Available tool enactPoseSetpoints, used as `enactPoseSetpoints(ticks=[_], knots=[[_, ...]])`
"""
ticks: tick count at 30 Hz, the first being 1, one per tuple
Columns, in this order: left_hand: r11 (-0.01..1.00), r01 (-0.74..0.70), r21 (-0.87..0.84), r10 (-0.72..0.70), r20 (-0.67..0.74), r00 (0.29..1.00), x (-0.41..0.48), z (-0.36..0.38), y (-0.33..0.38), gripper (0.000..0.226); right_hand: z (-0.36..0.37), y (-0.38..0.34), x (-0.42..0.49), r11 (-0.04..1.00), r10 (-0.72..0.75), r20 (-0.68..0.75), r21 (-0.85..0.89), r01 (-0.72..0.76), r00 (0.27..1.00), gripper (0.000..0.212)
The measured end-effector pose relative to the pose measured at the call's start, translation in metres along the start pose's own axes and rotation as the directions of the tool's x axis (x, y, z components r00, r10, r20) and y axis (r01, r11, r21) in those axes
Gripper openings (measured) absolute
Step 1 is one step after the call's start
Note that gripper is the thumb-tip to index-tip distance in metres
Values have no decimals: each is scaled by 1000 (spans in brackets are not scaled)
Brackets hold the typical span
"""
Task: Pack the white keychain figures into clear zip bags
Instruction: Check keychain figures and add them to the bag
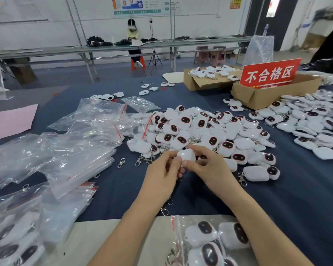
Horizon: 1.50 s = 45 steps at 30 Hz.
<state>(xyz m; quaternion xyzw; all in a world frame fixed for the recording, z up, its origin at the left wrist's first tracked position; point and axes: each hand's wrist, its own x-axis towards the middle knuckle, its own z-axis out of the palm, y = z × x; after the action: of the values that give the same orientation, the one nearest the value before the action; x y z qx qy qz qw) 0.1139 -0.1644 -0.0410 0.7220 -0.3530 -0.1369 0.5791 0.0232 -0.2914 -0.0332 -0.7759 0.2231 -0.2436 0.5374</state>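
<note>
White keychain figure (186,157): one, pinched by fingers of left hand (161,175) and right hand (210,167) | cardboard boxes (265,96): two

1 head camera looks forward-down, near table (123,192).

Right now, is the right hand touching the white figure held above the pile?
Touching. The head view shows the thumb and fingers of the right hand pinching the white keychain figure, while the left hand grips its other side.
</note>
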Motion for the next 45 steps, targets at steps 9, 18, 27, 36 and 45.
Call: enactPoseSetpoints(ticks=[9, 18, 27, 36, 45], knots=[[997, -42, 69, 40, 29, 999, -2, 0, -6, 18, 4, 1, -1, 1000, 3, 19, 6, -3, 1000, 37], [994, -65, 85, 60, 62, 996, -2, 0, -5, 20, 6, 3, 0, 992, -26, 42, -123, 31, 999, 28], [987, -123, 103, 105, 160, 982, -5, -3, -3, 30, 2, 2, -5, 999, -37, 32, -29, 38, 999, 42], [985, -109, 136, 94, 116, 989, -2, -2, -3, 32, -1, -1, -5, 993, 8, 60, 115, -15, 998, 42], [991, -92, 94, 81, 114, 990, -2, -3, 0, 27, -3, -4, -6, 971, 37, 18, 237, -40, 999, 42]])
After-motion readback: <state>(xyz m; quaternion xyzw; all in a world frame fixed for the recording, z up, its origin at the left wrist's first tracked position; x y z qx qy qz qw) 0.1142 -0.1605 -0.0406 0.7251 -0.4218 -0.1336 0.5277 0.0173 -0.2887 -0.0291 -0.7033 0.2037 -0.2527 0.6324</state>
